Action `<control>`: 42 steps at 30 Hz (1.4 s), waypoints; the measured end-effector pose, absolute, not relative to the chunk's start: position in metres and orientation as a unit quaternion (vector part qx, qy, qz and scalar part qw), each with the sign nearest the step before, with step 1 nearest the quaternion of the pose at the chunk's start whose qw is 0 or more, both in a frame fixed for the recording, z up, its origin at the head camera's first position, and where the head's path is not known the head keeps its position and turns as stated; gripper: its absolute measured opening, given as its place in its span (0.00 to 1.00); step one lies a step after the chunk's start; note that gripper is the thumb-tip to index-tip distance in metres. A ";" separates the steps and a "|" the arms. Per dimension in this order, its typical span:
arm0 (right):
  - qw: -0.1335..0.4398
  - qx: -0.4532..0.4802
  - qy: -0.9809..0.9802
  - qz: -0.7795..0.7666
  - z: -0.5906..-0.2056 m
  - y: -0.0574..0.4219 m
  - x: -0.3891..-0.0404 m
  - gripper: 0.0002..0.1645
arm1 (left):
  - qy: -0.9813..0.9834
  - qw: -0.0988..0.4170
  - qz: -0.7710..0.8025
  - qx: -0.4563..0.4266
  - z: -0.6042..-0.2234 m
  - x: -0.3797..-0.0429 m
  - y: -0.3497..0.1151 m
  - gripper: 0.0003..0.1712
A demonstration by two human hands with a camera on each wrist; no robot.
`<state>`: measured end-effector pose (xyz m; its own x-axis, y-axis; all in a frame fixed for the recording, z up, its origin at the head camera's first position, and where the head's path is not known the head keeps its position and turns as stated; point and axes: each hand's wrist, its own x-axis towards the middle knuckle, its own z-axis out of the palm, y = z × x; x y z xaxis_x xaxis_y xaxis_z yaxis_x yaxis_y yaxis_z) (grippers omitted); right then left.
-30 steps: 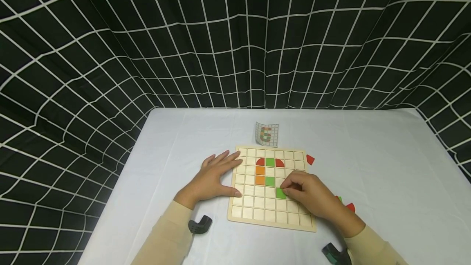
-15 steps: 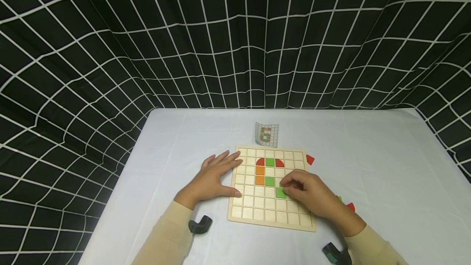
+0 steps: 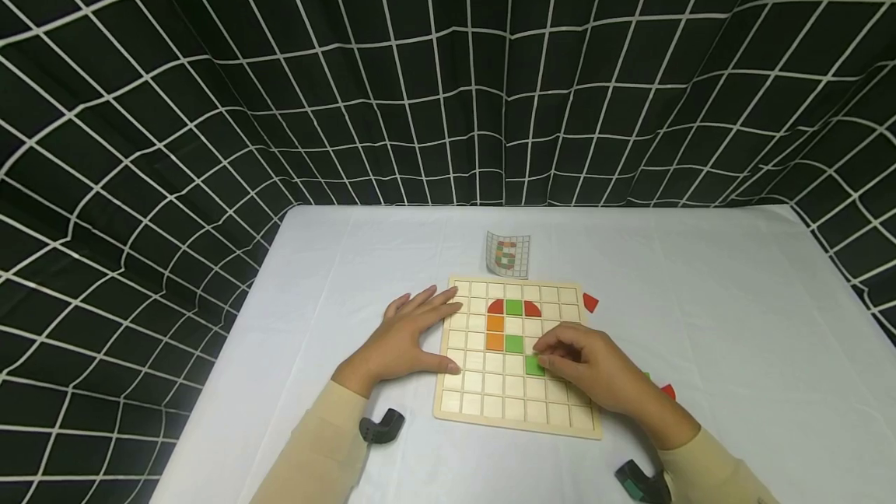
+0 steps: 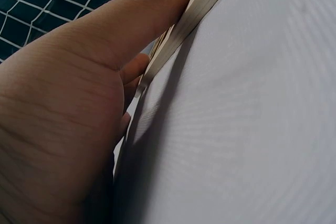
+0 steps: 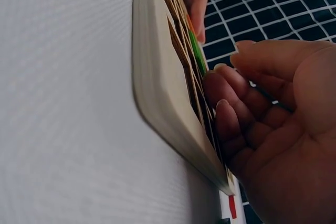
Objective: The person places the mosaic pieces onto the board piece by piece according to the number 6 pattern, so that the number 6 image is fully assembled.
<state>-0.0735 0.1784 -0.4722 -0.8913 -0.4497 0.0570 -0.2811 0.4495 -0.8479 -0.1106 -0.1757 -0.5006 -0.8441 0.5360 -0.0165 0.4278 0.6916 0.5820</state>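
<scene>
A light wooden grid board lies on the white table. My left hand rests at its left edge, fingers spread, thumb on the rim. My right hand is over the board's right half, fingers loosely bent, their tips beside a green square tile in a cell. In the right wrist view the thumb stands apart from the board, with the other fingertips right at its surface. An arch of red, green and orange tiles sits higher on the grid. A green tile lies within it.
Behind the board stands a curled paper card with a coloured grid pattern. A red tile lies off the board's upper right corner. Another red tile and a bit of green show beside the right wrist. Black gridded cloth surrounds the table.
Almost nothing differs. My right hand has stayed by the green tile with only a tiny shift, and the left hand keeps its place on the board's edge.
</scene>
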 end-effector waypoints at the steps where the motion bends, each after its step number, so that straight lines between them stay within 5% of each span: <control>1: 0.086 -0.217 0.844 -0.483 -0.472 0.179 -0.073 0.06 | 0.915 0.093 0.292 0.263 -0.501 -0.111 -0.176 0.61; 42: 0.055 -0.220 0.802 -0.553 -0.456 0.211 -0.080 0.10 | 0.916 0.088 0.290 0.264 -0.502 -0.111 -0.175 0.61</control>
<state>-0.0803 0.2110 -0.4559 -0.8970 -0.4138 0.1555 -0.2924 0.2916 -0.9108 -0.1111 -0.1749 -0.5021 -0.8454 0.5341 -0.0079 0.4318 0.6922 0.5783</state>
